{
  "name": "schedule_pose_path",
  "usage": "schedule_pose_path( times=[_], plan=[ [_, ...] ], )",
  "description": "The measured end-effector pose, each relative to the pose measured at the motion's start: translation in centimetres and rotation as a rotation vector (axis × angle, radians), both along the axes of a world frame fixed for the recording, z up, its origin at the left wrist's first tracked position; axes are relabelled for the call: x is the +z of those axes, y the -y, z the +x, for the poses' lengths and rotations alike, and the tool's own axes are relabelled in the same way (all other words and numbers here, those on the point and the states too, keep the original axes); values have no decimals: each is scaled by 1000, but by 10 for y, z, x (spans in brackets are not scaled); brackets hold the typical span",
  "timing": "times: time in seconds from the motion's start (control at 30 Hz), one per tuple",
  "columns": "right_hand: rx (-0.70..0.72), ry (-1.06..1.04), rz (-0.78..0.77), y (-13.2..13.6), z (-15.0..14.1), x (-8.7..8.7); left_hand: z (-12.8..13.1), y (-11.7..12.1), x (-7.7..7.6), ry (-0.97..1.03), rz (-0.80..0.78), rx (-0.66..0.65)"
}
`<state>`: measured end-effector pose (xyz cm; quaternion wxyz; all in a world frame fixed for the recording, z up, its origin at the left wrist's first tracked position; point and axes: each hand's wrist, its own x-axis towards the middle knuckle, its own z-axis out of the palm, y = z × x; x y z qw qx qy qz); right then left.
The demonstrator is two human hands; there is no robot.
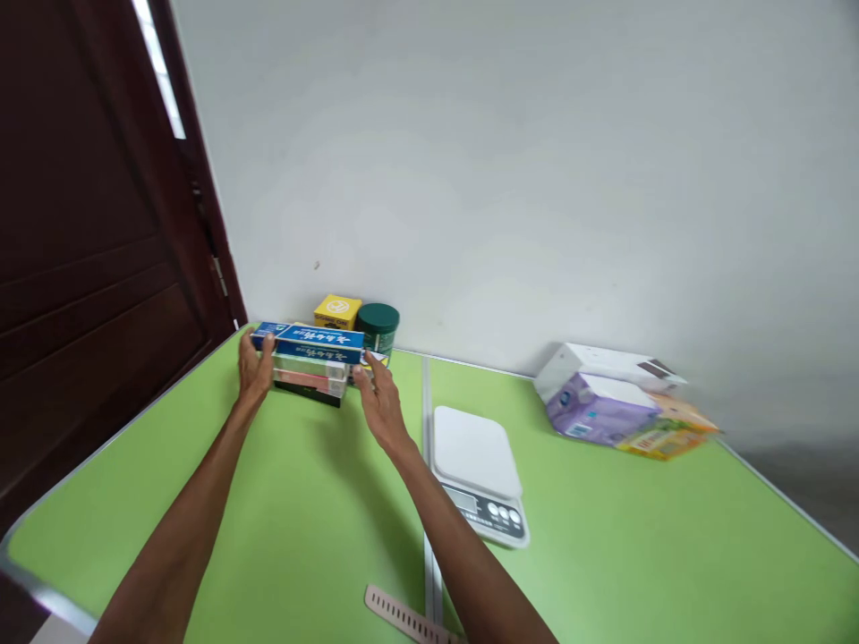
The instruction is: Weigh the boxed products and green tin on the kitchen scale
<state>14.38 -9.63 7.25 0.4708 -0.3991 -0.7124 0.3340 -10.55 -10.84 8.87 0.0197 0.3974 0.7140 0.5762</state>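
A long blue toothpaste box with white lettering is gripped at its two ends. My left hand closes on its left end, and the fingertips of my right hand press on its right end. Directly under it is a stack of flat boxes, white, pinkish and black; I cannot tell whether the blue box touches them. Behind stand a yellow box and a jar with a dark green lid. A small printed pack is partly hidden by my right hand.
A white kitchen scale sits right of my right forearm. Farther right lie a purple pack, a white pack and an orange-yellow bag. A pale pink watch strap is near the front. Wall behind the green table, dark door at left.
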Motion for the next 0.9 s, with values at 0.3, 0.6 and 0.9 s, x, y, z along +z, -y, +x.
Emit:
schedule_pose_path(
  times=[0.3,0.6,0.9],
  plan=[
    [-235,-103,89,37,132,18,123,33,19,-425,251,-223],
    [-954,-143,11,29,364,-62,309,-15,2,-371,-43,-901],
    [-1042,-362,-36,-72,454,-73,462,-117,-30,-38,-395,-1096]
  ],
)
